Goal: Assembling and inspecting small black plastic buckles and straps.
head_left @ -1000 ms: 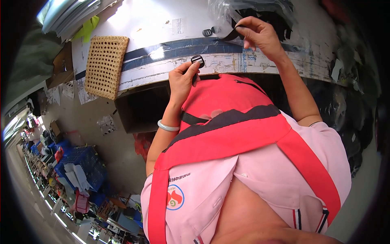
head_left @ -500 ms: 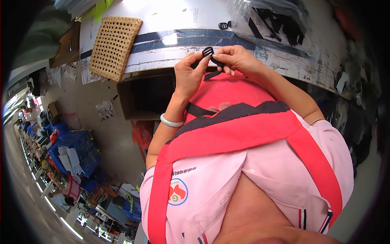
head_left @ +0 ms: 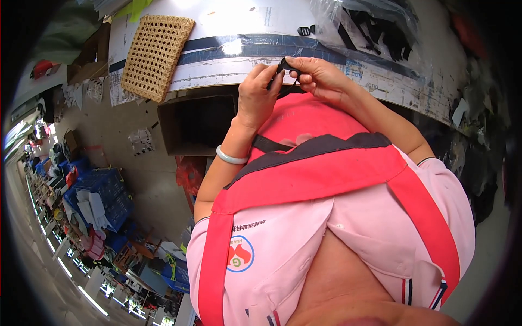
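Between my two hands, at the table's near edge, is a small black plastic strap buckle with black webbing at it. My left hand pinches the buckle from the left, thumb and fingertips closed. From the right, my right hand grips the black webbing close to the buckle, its thumb and forefinger pressed together. Fingers hide much of the buckle and how the webbing runs through it. Farther back on the table lies another black buckle, touched by neither hand.
A woven cane panel lies on the white, tape-striped table at left. A clear plastic bag with black straps is at back right. Below the table edge stands an open cardboard box, beside a red plastic bag. Blue crates stand on the floor.
The buckle has turned, so its slotted face no longer shows plainly. My fingers have drawn closer together around it, and the hanging webbing end is less visible.
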The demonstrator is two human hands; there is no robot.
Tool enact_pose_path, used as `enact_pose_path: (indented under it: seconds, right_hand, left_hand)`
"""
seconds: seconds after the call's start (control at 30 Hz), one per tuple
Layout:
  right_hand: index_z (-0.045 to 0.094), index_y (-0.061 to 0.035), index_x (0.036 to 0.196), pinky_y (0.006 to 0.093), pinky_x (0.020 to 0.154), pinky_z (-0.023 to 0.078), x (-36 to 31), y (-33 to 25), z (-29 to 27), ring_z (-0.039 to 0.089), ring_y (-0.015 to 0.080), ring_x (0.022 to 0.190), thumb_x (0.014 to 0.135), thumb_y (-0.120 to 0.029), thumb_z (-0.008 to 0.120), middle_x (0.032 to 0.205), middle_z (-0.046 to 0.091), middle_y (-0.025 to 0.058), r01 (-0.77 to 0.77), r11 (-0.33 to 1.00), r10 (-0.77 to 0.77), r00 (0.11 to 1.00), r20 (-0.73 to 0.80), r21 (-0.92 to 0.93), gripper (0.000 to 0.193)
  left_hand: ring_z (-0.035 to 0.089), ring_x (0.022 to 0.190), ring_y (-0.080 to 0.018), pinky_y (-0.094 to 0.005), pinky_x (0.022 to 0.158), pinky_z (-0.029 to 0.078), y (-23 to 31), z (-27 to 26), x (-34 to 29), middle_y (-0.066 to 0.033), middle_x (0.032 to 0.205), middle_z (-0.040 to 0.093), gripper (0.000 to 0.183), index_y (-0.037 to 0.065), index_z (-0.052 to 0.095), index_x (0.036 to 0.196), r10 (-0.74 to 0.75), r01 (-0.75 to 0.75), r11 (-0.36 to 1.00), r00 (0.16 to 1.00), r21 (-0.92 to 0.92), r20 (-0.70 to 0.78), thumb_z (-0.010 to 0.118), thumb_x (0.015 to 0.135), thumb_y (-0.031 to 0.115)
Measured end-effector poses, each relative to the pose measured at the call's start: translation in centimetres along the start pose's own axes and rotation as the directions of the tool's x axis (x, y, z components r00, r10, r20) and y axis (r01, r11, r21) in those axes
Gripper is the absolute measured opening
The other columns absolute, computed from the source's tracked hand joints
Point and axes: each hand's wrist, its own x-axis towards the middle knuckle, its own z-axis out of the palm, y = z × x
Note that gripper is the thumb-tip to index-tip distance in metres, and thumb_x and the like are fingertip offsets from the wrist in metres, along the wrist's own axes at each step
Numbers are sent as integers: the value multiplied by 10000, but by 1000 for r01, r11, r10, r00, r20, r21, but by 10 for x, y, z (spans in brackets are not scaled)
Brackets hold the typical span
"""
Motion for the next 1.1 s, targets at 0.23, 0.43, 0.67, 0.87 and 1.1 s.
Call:
enact_pose_path:
  seconds: [0.23, 0.43, 0.67, 0.87, 1.1]
  right_hand:
    - [587, -64, 927, 165, 467, 413, -2, -1, 22, 512, 17, 547, 933, -223, 604, 755, 595, -15, 45, 993, -59, 991, -122, -113, 160]
    - [582, -72, 927, 159, 498, 419, 3, 8, 6, 519, 14, 586, 941, -242, 591, 782, 599, -15, 97, 956, -127, 987, -94, -276, 170]
    - [570, -68, 967, 151, 505, 428, 9, 11, 9, 507, 1, 590, 949, -240, 579, 798, 598, -11, 57, 998, -59, 992, -109, -18, 173]
    - [556, -51, 1034, 165, 563, 478, 20, 15, 2, 555, 31, 625, 917, -246, 629, 841, 632, 30, 137, 990, -133, 985, -115, 31, 239]
    - [594, -62, 1033, 184, 597, 473, 13, -1, 16, 559, 51, 644, 896, -207, 655, 815, 611, 4, 111, 928, -141, 988, -61, -356, 209]
  left_hand:
    - [603, 630, -277, -345, 555, 478, -6, -2, 3, -106, 777, 583, 137, 38, 651, 953, 0, -1, 999, 1000, -34, -26, 668, 818, 52]
    - [608, 627, -277, -347, 550, 483, -11, 2, -3, -101, 790, 587, 157, 46, 650, 965, 6, -6, 999, 1000, 37, -1, 674, 810, 49]
    - [616, 641, -283, -354, 555, 493, -11, -2, -3, -97, 795, 585, 166, 49, 638, 974, 52, -52, 997, 999, 58, 1, 673, 812, 51]
    - [616, 634, -263, -342, 550, 491, -17, 2, -7, -91, 796, 591, 165, 49, 636, 985, 46, -47, 999, 998, 22, 32, 666, 822, 49]
    - [559, 599, -98, -227, 467, 433, -20, -4, -12, -70, 795, 635, 201, -26, 644, 990, -575, 539, 145, 728, -830, 372, 617, 917, 160]
